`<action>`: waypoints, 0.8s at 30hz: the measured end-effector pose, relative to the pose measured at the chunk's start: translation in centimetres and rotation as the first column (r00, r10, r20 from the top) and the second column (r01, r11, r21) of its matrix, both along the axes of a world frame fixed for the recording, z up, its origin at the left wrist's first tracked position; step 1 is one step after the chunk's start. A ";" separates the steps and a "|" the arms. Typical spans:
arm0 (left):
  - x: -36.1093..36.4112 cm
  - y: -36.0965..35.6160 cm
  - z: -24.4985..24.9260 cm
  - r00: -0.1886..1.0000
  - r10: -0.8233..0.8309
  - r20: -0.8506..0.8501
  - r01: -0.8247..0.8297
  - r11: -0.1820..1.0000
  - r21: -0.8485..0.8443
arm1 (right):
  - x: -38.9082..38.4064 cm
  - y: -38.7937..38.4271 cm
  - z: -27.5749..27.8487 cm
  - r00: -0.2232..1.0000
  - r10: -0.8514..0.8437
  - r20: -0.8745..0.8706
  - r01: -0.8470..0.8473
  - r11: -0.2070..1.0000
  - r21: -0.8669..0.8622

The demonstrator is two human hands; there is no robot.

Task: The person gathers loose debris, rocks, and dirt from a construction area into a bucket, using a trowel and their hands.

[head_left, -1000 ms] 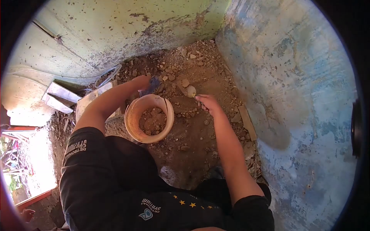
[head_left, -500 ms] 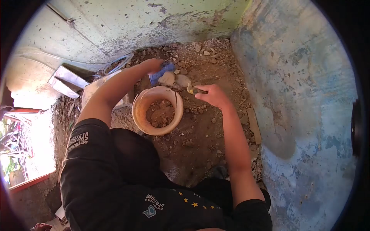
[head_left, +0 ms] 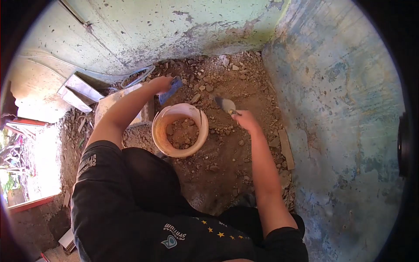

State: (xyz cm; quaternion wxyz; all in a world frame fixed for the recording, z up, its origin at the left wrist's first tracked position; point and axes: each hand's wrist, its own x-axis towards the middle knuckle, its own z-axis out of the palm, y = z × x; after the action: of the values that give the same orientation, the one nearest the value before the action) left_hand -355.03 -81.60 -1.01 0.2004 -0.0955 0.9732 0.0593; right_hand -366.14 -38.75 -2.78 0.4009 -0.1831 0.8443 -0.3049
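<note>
My left hand [head_left: 161, 84] is closed around a blue flat piece [head_left: 172, 90], whose exact kind I cannot make out. It hangs above the rubble, just behind the bucket. My right hand [head_left: 246, 120] grips the handle of a trowel [head_left: 226, 104], its pale blade pointing to the back left over the dirt floor. Between and below my hands stands an upright, pale round bucket [head_left: 202, 139], partly filled with brown soil and broken chunks [head_left: 183, 133]. Neither hand touches the bucket.
Loose stones and rubble [head_left: 235, 67] lie along the back wall. A blue-stained wall [head_left: 336, 109] rises on the right, with a flat wooden strip [head_left: 286, 148] at its foot. Boards [head_left: 78, 98] and a pale hose [head_left: 142, 75] lie at the left, near a bright opening [head_left: 43, 166].
My hands have moved apart. The blue piece has shifted left, away from a pale lump, and the trowel has drawn back to the right and nearer to me.
</note>
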 end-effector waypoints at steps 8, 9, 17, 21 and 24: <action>-3.9 1.9 -2.2 0.997 -0.074 -0.004 0.074 0.994 0.075 | 0.7 0.4 -0.5 0.790 -0.547 0.278 0.597 0.789 -0.144; -4.4 2.2 -2.7 0.998 -0.064 0.008 0.063 0.995 0.073 | -0.1 0.3 0.2 0.786 -0.550 0.281 0.600 0.788 -0.137; -5.5 1.9 -3.9 0.998 -0.053 -0.041 0.055 0.997 0.055 | -3.1 -1.0 2.1 0.817 -0.574 -0.056 0.559 0.813 -0.163; -5.9 -1.0 -4.4 0.990 0.023 -0.136 -0.019 0.999 0.030 | -2.7 0.2 -3.1 0.774 -0.633 0.031 0.633 0.770 -0.072; -5.6 -1.4 -2.8 0.986 0.112 -0.127 -0.110 0.994 0.020 | -1.2 0.4 -5.5 0.741 -0.662 0.114 0.672 0.735 -0.095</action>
State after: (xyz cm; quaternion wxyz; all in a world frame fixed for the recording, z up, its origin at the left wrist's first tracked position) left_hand -360.63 -83.04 -3.83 0.1347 -0.1443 0.9768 0.0827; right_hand -367.33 -38.37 -8.31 0.2825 0.1171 0.8169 -0.4890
